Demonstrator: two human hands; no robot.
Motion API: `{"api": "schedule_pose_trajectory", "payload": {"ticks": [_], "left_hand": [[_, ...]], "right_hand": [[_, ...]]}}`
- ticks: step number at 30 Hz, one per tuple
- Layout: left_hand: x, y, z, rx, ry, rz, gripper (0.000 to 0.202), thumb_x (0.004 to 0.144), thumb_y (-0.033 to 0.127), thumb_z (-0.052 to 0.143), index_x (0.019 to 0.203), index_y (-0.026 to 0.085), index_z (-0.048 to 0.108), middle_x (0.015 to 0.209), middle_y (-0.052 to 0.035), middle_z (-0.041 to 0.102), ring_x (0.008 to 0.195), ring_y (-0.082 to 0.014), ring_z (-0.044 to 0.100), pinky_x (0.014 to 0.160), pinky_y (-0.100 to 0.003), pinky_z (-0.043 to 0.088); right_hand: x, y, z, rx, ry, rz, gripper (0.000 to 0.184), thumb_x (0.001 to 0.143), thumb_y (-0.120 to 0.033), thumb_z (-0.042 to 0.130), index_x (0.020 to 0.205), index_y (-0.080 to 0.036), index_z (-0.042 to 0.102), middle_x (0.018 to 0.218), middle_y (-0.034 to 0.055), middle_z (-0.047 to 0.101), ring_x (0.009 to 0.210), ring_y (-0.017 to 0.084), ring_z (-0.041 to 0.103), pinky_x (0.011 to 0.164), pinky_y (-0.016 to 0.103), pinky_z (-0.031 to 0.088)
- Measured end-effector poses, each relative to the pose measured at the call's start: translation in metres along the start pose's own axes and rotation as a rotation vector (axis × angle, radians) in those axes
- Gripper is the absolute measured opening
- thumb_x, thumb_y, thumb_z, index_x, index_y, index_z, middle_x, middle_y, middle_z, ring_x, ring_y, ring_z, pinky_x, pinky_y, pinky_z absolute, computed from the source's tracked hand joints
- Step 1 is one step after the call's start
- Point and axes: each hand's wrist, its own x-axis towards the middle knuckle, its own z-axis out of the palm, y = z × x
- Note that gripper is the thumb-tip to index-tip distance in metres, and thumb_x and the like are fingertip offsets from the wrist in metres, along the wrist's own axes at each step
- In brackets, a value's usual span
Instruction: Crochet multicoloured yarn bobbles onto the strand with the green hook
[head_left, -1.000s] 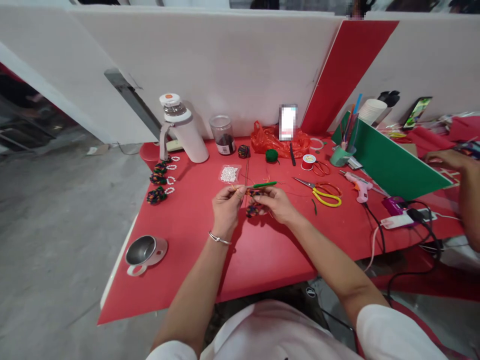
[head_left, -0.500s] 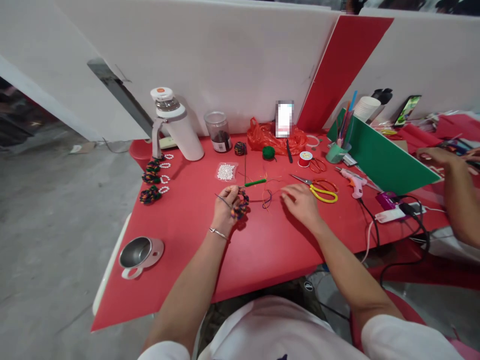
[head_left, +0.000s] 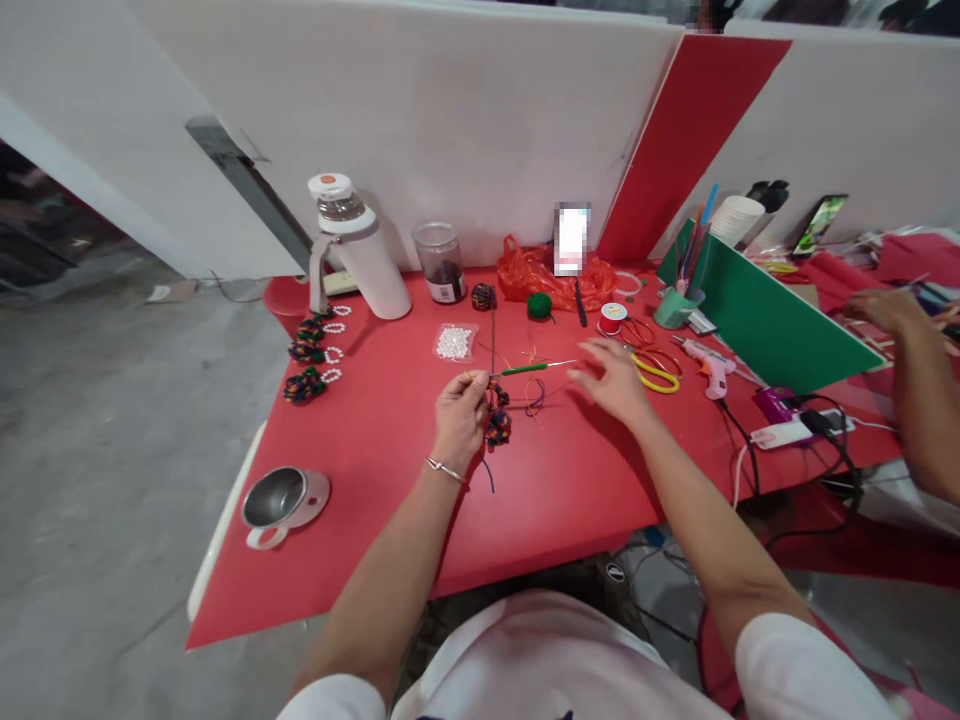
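Red table [head_left: 555,500], white partition [head_left: 465,110], concrete floor [head_left: 90,450]. Left fingers [head_left: 474,381] pinching yarn piece [head_left: 498,428]; right fingers [head_left: 601,356] spread.

A white top [head_left: 517,660] with short sleeves [head_left: 795,650] shows a small dark mark [head_left: 567,715] at its near edge, while a thin silver-coloured bracelet [head_left: 447,470] rings the left wrist [head_left: 459,455]

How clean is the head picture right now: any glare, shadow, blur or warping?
Head view: the phone shows a blocky, whited-out screen, unreadable; head view: shadow falls on the red table beside the left forearm; head view: stitches on the yarn piece at the left hand are too small to tell; head view: the bottle leans outward, probably lens stretch.
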Motion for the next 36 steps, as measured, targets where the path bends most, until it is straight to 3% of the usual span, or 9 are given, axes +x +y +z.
{"api": "schedule_pose_trajectory", "payload": {"ticks": [2, 4, 8, 11, 14, 18, 22, 30, 36], "left_hand": [[-0.001, 0.000, 0.001, -0.003, -0.006, 0.021, 0.036, 0.060, 0.036, 0.094, 0.074, 0.015, 0.067, 0.059, 0.0039, 0.062, 0.037, -0.0002, 0.033, 0.034, -0.014, 0.022], [-0.001, 0.001, 0.000, 0.007, 0.007, 0.063, 0.034, 0.060, 0.035, 0.094, 0.074, 0.016, 0.070, 0.062, 0.0027, 0.066, 0.042, -0.0020, 0.043, 0.039, -0.014, 0.031], [-0.003, 0.001, -0.001, 0.126, 0.012, 0.166, 0.026, 0.061, 0.032, 0.093, 0.075, 0.018, 0.076, 0.070, 0.0000, 0.072, 0.060, -0.0086, 0.062, 0.059, -0.020, 0.051], [-0.008, 0.001, 0.002, 0.174, -0.071, 0.147, 0.024, 0.064, 0.034, 0.092, 0.075, 0.017, 0.078, 0.069, -0.0015, 0.072, 0.055, -0.0094, 0.060, 0.055, -0.022, 0.051], [-0.013, 0.002, 0.006, 0.121, -0.159, 0.074, 0.024, 0.065, 0.035, 0.091, 0.075, 0.018, 0.077, 0.065, -0.0012, 0.070, 0.050, -0.0108, 0.059, 0.052, -0.026, 0.052], [-0.016, 0.004, 0.009, 0.096, -0.119, 0.068, 0.038, 0.060, 0.029, 0.094, 0.093, 0.019, 0.080, 0.076, -0.0031, 0.075, 0.067, -0.0128, 0.069, 0.067, -0.026, 0.057], [-0.012, 0.004, 0.005, 0.116, -0.130, 0.088, 0.055, 0.062, 0.027, 0.093, 0.114, 0.020, 0.077, 0.073, 0.0007, 0.074, 0.066, -0.0100, 0.067, 0.070, -0.024, 0.055], [-0.012, 0.008, 0.003, 0.148, -0.104, 0.108, 0.055, 0.063, 0.020, 0.091, 0.116, 0.021, 0.077, 0.072, 0.0013, 0.072, 0.066, -0.0091, 0.064, 0.069, -0.023, 0.053], [-0.013, 0.015, 0.003, 0.177, -0.119, 0.110, 0.057, 0.063, 0.017, 0.089, 0.119, 0.019, 0.076, 0.068, 0.0016, 0.070, 0.062, -0.0079, 0.062, 0.064, -0.022, 0.050]], "right_hand": [[0.000, -0.040, 0.021, 0.486, -0.308, 0.001, 0.050, 0.078, -0.045, 0.078, 0.124, -0.025, 0.068, 0.122, 0.0107, 0.069, 0.113, 0.026, 0.066, 0.091, 0.044, 0.060], [-0.001, -0.070, 0.043, 0.887, -0.510, 0.102, 0.052, 0.074, -0.049, 0.082, 0.119, -0.026, 0.067, 0.106, 0.0069, 0.072, 0.099, 0.021, 0.069, 0.076, 0.035, 0.063], [-0.004, -0.091, 0.070, 1.266, -0.594, 0.367, 0.047, 0.067, -0.051, 0.086, 0.099, -0.025, 0.063, 0.084, -0.0005, 0.070, 0.071, 0.015, 0.068, 0.045, 0.020, 0.053], [-0.007, -0.086, 0.075, 1.384, -0.592, 0.449, 0.046, 0.068, -0.055, 0.084, 0.089, -0.025, 0.055, 0.075, -0.0043, 0.067, 0.057, 0.013, 0.065, 0.036, 0.019, 0.047], [-0.012, -0.082, 0.072, 1.311, -0.480, 0.396, 0.043, 0.075, -0.060, 0.076, 0.081, -0.025, 0.052, 0.066, -0.0059, 0.062, 0.050, 0.012, 0.060, 0.039, 0.023, 0.049], [-0.017, -0.081, 0.061, 0.926, -0.178, 0.065, 0.032, 0.087, -0.055, 0.068, 0.078, -0.024, 0.070, 0.075, 0.0012, 0.067, 0.071, 0.015, 0.065, 0.064, 0.029, 0.056], [-0.018, -0.078, 0.053, 0.819, -0.181, -0.139, 0.030, 0.091, -0.052, 0.065, 0.091, -0.025, 0.079, 0.078, 0.0031, 0.072, 0.074, 0.017, 0.067, 0.069, 0.032, 0.056], [-0.020, -0.081, 0.058, 0.594, 0.042, -0.338, 0.023, 0.098, -0.036, 0.059, 0.098, -0.027, 0.080, 0.090, 0.0032, 0.080, 0.079, 0.017, 0.071, 0.077, 0.032, 0.058], [-0.021, -0.085, 0.052, 0.532, 0.062, -0.525, 0.016, 0.095, -0.026, 0.064, 0.104, -0.024, 0.077, 0.089, 0.0043, 0.077, 0.075, 0.014, 0.069, 0.070, 0.029, 0.058]]}}
